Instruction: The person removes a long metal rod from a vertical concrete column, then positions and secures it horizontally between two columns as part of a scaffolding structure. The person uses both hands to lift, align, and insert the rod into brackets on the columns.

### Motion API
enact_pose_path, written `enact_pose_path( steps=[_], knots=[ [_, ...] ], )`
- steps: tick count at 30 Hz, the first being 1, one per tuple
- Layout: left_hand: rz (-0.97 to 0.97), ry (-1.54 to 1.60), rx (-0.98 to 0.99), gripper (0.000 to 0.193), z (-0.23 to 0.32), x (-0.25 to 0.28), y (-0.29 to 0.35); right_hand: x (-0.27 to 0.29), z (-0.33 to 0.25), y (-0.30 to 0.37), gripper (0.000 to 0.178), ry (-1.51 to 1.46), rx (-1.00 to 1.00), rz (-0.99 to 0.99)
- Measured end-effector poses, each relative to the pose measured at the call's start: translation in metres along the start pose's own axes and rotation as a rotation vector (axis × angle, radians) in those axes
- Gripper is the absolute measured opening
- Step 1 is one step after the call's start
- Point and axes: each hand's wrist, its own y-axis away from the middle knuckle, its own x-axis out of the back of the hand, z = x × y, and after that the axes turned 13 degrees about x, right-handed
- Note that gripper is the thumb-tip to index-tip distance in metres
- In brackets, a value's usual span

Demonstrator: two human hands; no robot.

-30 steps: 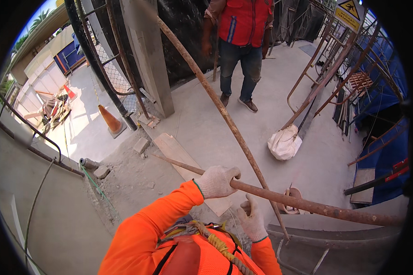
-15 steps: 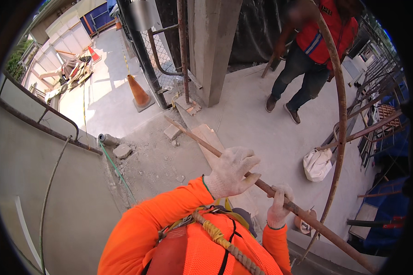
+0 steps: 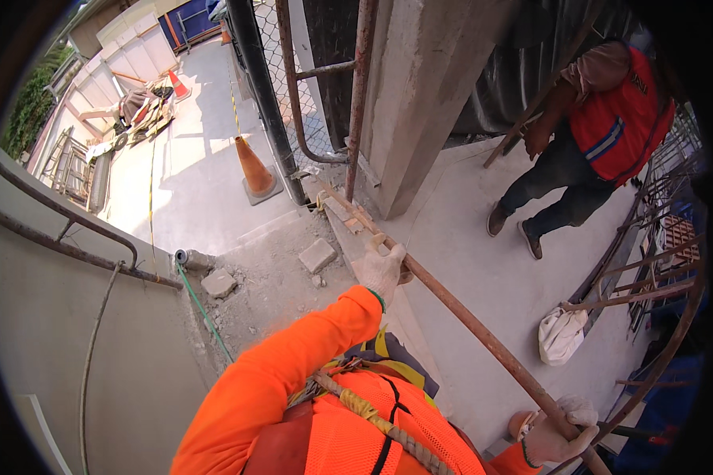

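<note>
A long, rusty metal pipe (image 3: 475,313) slants in front of me, from the base of the concrete column down to the lower right edge. My left hand (image 3: 380,271), in a whitish knit glove, is closed round its farther part. Lower down, my right hand (image 3: 561,435), gloved the same way, wraps the pipe near the lower right. The pipe's far end reaches toward the foot of a rusty scaffold frame (image 3: 358,103). Its near end runs out of view. A rope with yellow tape (image 3: 359,405) hangs across my orange vest.
A person in a red vest (image 3: 622,119) stands at the far right, by another slanted pole. Ahead rises a concrete column (image 3: 420,103). Left of it stands an orange cone (image 3: 253,168). Broken blocks (image 3: 318,257) lie on the floor; a white sack (image 3: 561,336) sits at right.
My hands are farther apart: the right has moved down and right along the pipe, the left slightly forward. The pipe's far end has shifted up toward the scaffold frame. The view has turned somewhat.
</note>
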Motion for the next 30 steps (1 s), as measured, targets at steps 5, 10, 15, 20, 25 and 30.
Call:
enact_pose_path(
  steps=[5, 10, 15, 20, 25, 30],
  knots=[
    [-0.078, -0.151, 0.040, 0.070, 0.049, -0.011, 0.005, -0.030, -0.023, -0.034, 0.044, -0.135, -0.163, 0.006],
    [-0.236, -0.159, 0.157, 0.062, 0.060, -0.004, 0.000, -0.049, -0.032, -0.038, 0.044, -0.055, -0.255, 0.223],
    [-0.375, -0.273, 0.300, 0.059, 0.065, -0.001, -0.017, -0.071, -0.032, -0.018, 0.039, -0.214, -0.305, 0.448],
    [-0.514, -0.378, 0.333, 0.059, 0.068, 0.010, -0.026, -0.109, -0.027, -0.004, 0.035, -0.123, -0.278, 0.630],
    [-0.654, -0.717, 0.206, 0.068, 0.058, 0.037, -0.039, -0.124, -0.043, -0.004, 0.034, -0.317, -0.406, 0.826],
    [-0.747, -1.259, -0.411, 0.075, 0.064, 0.074, -0.057, -0.118, -0.051, 0.002, 0.043, -0.320, -0.440, 0.843]
  ],
)
